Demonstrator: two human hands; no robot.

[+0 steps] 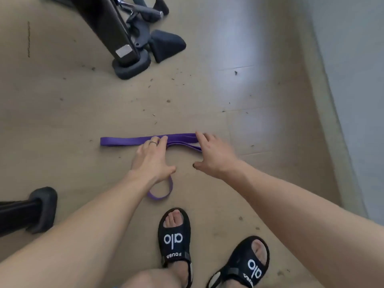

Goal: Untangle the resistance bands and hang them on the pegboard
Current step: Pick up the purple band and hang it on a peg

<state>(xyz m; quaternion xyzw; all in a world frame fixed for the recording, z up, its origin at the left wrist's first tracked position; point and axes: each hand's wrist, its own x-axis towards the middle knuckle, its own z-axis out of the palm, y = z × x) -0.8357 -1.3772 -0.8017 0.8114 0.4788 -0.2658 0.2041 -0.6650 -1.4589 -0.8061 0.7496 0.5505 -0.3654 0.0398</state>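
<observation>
Purple flat band [124, 140] on floor [62, 113], both hands' straight fingers [161, 141] touching.

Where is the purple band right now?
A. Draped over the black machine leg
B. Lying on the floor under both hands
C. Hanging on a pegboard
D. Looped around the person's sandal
B: the purple band lies stretched out flat on the floor, with the left hand and right hand reaching down with straight fingers onto it; no pegboard is in view.
</observation>
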